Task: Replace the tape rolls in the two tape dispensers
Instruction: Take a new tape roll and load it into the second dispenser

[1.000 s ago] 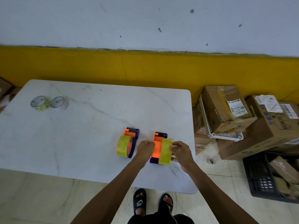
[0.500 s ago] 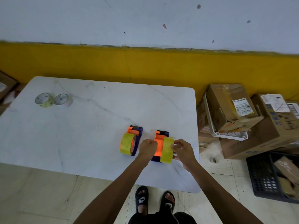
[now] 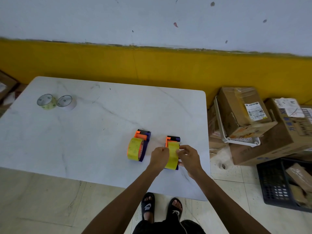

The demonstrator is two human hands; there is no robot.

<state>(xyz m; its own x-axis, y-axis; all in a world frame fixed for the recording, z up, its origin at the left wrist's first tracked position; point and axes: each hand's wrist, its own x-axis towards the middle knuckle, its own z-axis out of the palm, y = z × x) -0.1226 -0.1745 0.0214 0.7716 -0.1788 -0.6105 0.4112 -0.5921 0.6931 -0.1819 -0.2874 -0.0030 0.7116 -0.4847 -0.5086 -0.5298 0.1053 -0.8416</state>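
1. A person's feet in black slides (image 3: 162,208) stand on the tiled floor at the near edge of the white table (image 3: 84,141).

2. Just past that edge, both hands work the right dispenser (image 3: 173,139). The left hand (image 3: 159,157) is curled against the left side of its yellow roll (image 3: 172,157); what its fingers grip is hidden. The right hand (image 3: 189,159) pinches the roll's right edge, thumb and fingertips on the tape.

3. Beside it on the left, a little apart, the left dispenser (image 3: 143,141) lies untouched, its yellow roll (image 3: 135,148) seated in the orange-and-purple frame.

4. Far across the table, near the far left corner, two rolls wait touching each other: a yellowish roll (image 3: 46,101) and a pale roll (image 3: 66,102).

5. Off the table's right end, cardboard boxes (image 3: 244,112), a white basket (image 3: 239,141) and a dark crate (image 3: 283,183) are piled on the floor under the yellow wall band (image 3: 152,65).

6. Judged from this, the task is at an early stage: both dispensers hold yellow rolls, and the two at the far corner look like the replacements. Removal on the right seems to be under way; the swap there and the whole left dispenser remain.
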